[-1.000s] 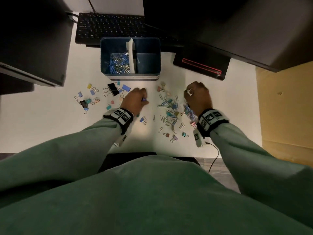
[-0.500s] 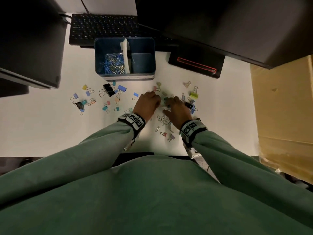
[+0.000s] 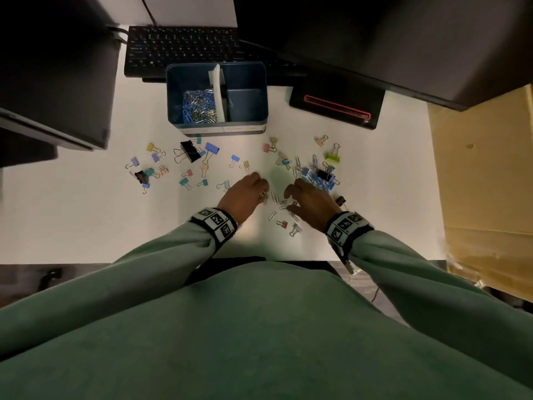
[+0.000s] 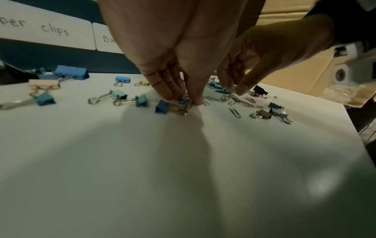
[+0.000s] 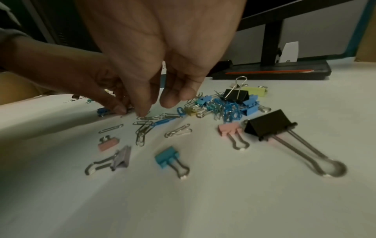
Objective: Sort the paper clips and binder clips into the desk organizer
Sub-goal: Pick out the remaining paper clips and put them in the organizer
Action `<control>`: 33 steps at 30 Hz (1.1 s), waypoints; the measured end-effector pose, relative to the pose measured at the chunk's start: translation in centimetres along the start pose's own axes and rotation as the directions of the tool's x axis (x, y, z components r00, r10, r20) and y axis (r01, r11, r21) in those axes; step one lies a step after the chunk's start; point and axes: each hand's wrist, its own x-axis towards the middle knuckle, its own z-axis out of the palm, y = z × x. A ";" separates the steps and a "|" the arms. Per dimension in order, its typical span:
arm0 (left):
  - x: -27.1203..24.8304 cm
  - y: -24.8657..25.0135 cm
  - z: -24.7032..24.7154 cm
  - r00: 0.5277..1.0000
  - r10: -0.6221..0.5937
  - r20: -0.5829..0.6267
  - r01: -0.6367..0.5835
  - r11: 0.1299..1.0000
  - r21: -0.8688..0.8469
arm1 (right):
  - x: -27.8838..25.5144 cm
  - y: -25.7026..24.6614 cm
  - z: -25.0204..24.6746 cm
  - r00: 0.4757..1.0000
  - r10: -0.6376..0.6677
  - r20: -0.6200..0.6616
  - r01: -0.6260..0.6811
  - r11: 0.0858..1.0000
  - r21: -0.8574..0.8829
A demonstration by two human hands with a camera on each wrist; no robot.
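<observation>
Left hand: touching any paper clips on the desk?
Touching. Left wrist view: left hand fingertips press onto paper clips against the desk.

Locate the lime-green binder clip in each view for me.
Head: lime-green binder clip lies at the far right edge of the clip heap.
Left wrist: not visible.
Right wrist: far side of the heap, just behind a black binder clip.
Shared landmark: the left hand, seen in all three.

Black keyboard [image 3: 184, 47], monitor stand [image 3: 334, 106], cardboard box [image 3: 487, 180], white desk [image 3: 72, 220]
</observation>
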 end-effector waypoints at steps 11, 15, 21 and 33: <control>-3.6 -4.4 -1.6 0.996 -0.088 -0.012 0.089 0.993 0.079 | 1.5 -1.4 0.7 0.996 0.087 0.029 -0.090 0.985 0.145; -4.3 -5.2 -1.7 0.995 -0.082 -0.061 0.088 0.991 0.104 | 0.1 -0.1 0.0 0.995 0.077 0.059 -0.085 0.986 0.145; -2.7 -2.8 -1.2 0.997 -0.019 -0.079 0.033 0.981 0.189 | -0.3 -0.9 1.1 0.985 0.055 0.164 -0.072 0.993 0.098; -4.5 -4.3 -2.3 0.981 -0.073 -0.182 0.101 0.984 0.145 | 3.4 -1.9 1.3 1.000 -0.004 -0.025 0.002 0.997 -0.080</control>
